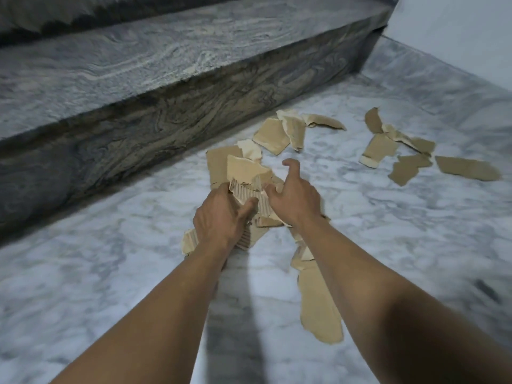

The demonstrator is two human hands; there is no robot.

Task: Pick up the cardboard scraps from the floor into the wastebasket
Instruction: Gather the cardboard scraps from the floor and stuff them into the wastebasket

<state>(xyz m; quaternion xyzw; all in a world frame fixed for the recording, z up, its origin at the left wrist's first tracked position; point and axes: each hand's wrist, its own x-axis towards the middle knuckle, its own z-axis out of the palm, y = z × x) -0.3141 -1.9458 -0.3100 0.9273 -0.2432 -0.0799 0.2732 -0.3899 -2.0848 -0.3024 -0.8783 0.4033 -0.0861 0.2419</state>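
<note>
Torn brown cardboard scraps lie scattered on the white marble floor [110,273]. A pile of scraps [243,173] sits in the middle, and my left hand [221,214] is closed on its corrugated pieces. My right hand [293,195] rests on the same pile with fingers spread and thumb raised. A long scrap [318,306] lies beside my right forearm. More scraps lie farther off: one group [285,131] near the step and another [401,151] to the right. No wastebasket is in view.
A dark grey veined stone step [166,87] runs along the left and back, rising above the floor. A pale wall [457,37] stands at the far right. A small dark mark [486,291] shows on the floor at right.
</note>
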